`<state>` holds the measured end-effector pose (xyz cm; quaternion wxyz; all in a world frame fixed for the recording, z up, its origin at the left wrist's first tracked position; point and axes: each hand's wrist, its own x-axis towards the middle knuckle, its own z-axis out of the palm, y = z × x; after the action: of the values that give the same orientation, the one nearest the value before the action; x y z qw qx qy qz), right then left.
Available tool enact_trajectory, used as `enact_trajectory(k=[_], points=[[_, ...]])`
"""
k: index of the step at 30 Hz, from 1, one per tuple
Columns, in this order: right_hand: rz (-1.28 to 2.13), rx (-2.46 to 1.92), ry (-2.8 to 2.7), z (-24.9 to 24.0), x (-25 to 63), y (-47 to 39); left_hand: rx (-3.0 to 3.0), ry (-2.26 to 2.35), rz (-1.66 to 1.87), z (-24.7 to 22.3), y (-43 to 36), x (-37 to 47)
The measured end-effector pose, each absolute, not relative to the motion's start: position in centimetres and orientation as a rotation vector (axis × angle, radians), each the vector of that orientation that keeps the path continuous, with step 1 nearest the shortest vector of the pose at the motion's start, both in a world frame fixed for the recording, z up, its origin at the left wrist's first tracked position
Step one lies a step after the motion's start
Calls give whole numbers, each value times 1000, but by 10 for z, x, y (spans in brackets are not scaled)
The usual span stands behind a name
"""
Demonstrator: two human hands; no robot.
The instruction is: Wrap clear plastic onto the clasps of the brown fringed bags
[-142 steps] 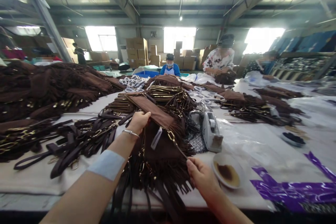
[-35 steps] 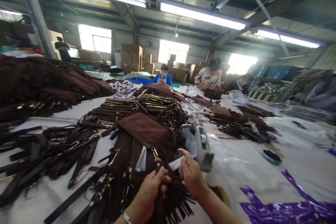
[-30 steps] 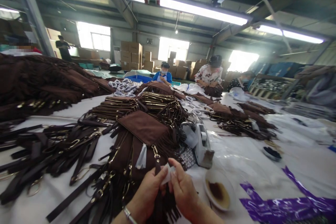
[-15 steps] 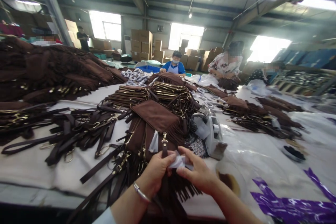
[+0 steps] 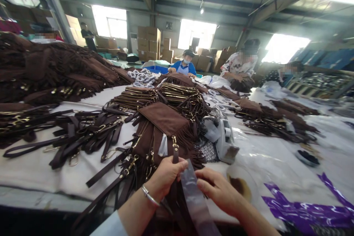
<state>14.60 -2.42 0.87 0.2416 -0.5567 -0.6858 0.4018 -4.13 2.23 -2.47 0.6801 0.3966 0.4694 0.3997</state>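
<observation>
Brown strap (image 5: 175,152) hangs from the gold clasp (image 5: 174,141) of the fringed pouch (image 5: 165,118), pinched with the clear plastic strip (image 5: 193,195) in your left hand (image 5: 166,174); your right hand (image 5: 217,188), fingers slightly curled, is beside the strip.

Strap (image 5: 175,153): dk brown, clipped to fringed pouch (image 5: 166,118), hangs twd edge | clear plastic sleeve (image 5: 195,199): flat, long, beside strap

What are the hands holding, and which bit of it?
The left hand grips the brown strap just below its gold clip, and the clear plastic strip near its top end. I can't tell if the right hand grips.
</observation>
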Motion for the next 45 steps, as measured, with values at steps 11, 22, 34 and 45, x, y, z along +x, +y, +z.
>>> enact_trajectory(k=[11,22,34,45], points=[[1256,-1506,-1458,-16,132,-6,1029,991,564,-14,-9,-71],[1124,-1570,-1498,-24,143,-43,1033,1004,915,7,7,-48],[1177,-1521,-1423,-27,136,-46,1073,1100,994,-4,6,-42],[1219,-1554,-1328,-30,139,-49,1142,1140,994,-15,4,-47]])
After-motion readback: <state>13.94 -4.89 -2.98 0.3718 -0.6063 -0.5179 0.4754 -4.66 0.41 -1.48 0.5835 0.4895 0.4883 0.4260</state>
